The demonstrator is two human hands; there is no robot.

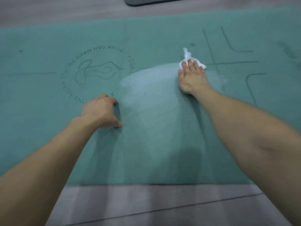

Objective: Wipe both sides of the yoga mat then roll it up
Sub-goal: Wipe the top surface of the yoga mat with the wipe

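A teal yoga mat [48, 121] lies flat across the floor, printed side up, with a round logo at the left and alignment lines at the right. My right hand [192, 77] presses flat on a crumpled white wipe [187, 57] right of the mat's centre; the wipe sticks out past the fingertips. A pale damp streak spreads left and toward me from that hand. My left hand [102, 111] rests on the mat near the logo's lower edge, propped on bent fingers and thumb, holding nothing.
Grey floor [146, 206] with a dark seam line runs along the mat's near edge. More grey floor lies beyond the far edge, where a dark flat object [154, 1] pokes in at the top of the view.
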